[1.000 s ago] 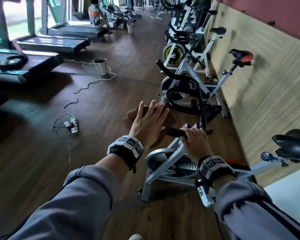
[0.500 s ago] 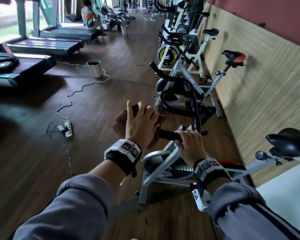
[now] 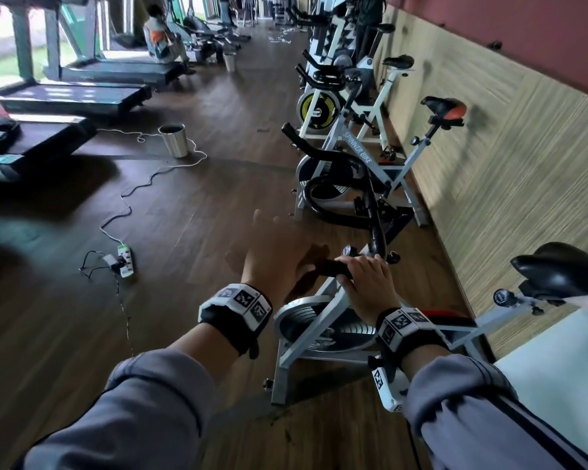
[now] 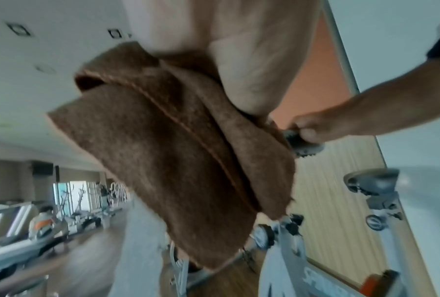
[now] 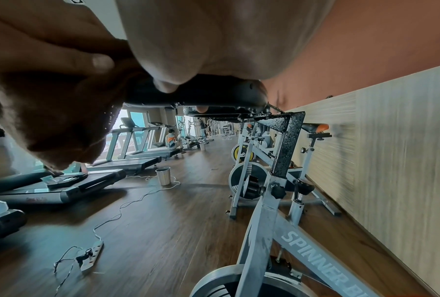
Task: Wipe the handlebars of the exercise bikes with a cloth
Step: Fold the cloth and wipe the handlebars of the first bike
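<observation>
Brown cloth (image 4: 178,152) lay gripped in the left hand (image 3: 279,262) against the nearest handlebar (image 3: 331,268), at nine o'clock of the right hand (image 3: 367,283) clenching it; farther bikes (image 3: 350,154) seemingly remained.

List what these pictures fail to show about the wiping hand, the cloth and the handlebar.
- Left hand: motion-blurred in the head view, finger pose unreadable.
- Brown terry cloth: hidden under that hand in the head view; its contact with the bar is covered in the left wrist view.
- Black foam handlebar: partly covered by the right hand.
</observation>
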